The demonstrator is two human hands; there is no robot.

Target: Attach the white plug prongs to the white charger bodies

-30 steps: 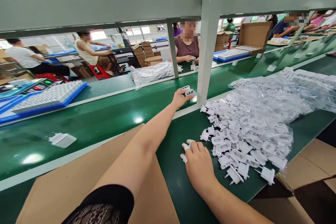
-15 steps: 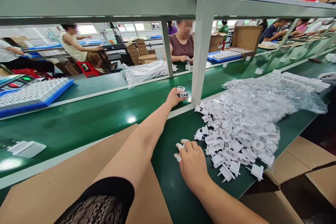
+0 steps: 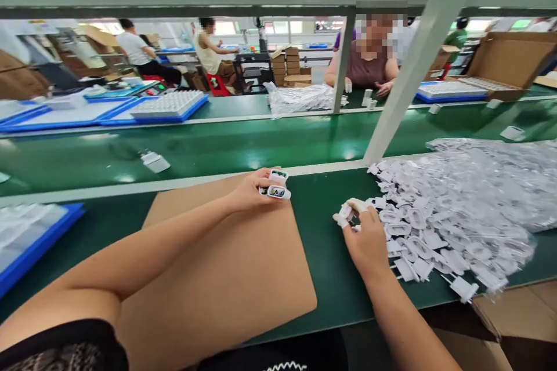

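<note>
My left hand point(image 3: 252, 191) is closed around white charger housings point(image 3: 277, 192), above the cardboard sheet point(image 3: 217, 266). Their open ends face right, and small circuit parts show inside. Over the green worktop point(image 3: 322, 266), my right hand point(image 3: 365, 232) pinches a white plug cap point(image 3: 345, 213) with its finger-cot-covered fingertips. Just to the right of that hand lies a heap of white plug caps with metal pins point(image 3: 418, 232), partly under a clear plastic bag point(image 3: 487, 197).
A green conveyor point(image 3: 209, 153) runs behind the worktop and carries a white charger point(image 3: 155, 162). A slanting post point(image 3: 413, 69) rises between them. A blue tray point(image 3: 52, 243) stands at left, an open carton point(image 3: 517, 313) at lower right. A co-worker point(image 3: 369, 64) sits across the conveyor.
My view has swung left. My left hand has drawn back from the conveyor to above the cardboard with the charger housings. My right hand has lifted and now holds a plug cap.
</note>
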